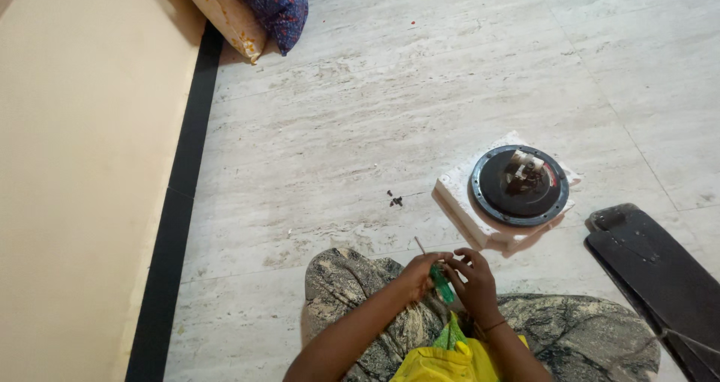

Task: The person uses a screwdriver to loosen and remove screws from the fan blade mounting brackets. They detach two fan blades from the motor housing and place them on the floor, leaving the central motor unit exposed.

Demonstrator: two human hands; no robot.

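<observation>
My left hand (421,274) and my right hand (474,278) meet above my knees, both closed around a screwdriver (441,284) with a green handle whose thin metal shaft points up and to the left. A round black disc-shaped part (519,184) with small white and metal pieces at its centre lies on a white foam block (457,191) on the floor, a little beyond my right hand. A few small dark screws (394,200) lie on the floor left of the block.
A flat black blade-like panel (652,269) lies at the right. A cream wall (82,164) with a black skirting runs down the left. Patterned cushions (259,7) lean at the top left. My legs in marbled fabric fill the bottom.
</observation>
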